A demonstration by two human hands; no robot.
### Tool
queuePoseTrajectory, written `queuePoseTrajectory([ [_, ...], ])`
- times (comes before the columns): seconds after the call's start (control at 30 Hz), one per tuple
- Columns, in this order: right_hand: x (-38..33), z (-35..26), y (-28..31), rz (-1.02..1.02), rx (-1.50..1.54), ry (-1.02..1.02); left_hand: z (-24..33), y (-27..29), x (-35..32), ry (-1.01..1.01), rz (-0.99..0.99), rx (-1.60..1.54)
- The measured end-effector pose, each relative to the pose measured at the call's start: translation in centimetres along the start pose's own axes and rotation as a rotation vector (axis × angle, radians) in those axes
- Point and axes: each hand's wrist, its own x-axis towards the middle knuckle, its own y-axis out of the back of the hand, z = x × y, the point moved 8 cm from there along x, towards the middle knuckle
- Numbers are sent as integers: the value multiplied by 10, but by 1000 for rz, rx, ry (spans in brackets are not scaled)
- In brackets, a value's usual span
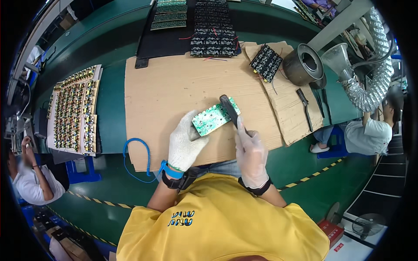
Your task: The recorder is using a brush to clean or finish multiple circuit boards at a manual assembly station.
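My left hand (184,144), in a white knitted glove, grips one end of a green circuit board (212,120) between thumb and fingers. The board is held tilted above the cardboard, its soldered side showing. Wrapped in a thin translucent glove, my right hand (252,155) is closed round a black brush (228,108). The brush's head lies over the board's far right end; its bristles are hidden. A blue wrist strap (173,171) circles my left wrist, with a coiled blue cord (148,152) running from it.
Cardboard (161,100) covers the green bench. Populated boards (74,113) lie left; black panels (213,30) stand behind. At right are a small black board (266,62), a metal pot (303,65), a soldering iron (304,106) and a duct (370,93). Two people sit at the sides.
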Motion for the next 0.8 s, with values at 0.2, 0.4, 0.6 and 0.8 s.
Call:
queuePoseTrajectory([
  [0.2,-23,-20,-8,-244,137,111,4,4,1,60,-22,85],
  [0.4,-12,-7,-7,-110,42,65,3,1,1,60,-18,37],
  [0.6,13,15,10,-65,8,-35,8,2,3,53,6,61],
  [0.8,4,11,5,-99,28,23,-1,1,-1,57,12,64],
])
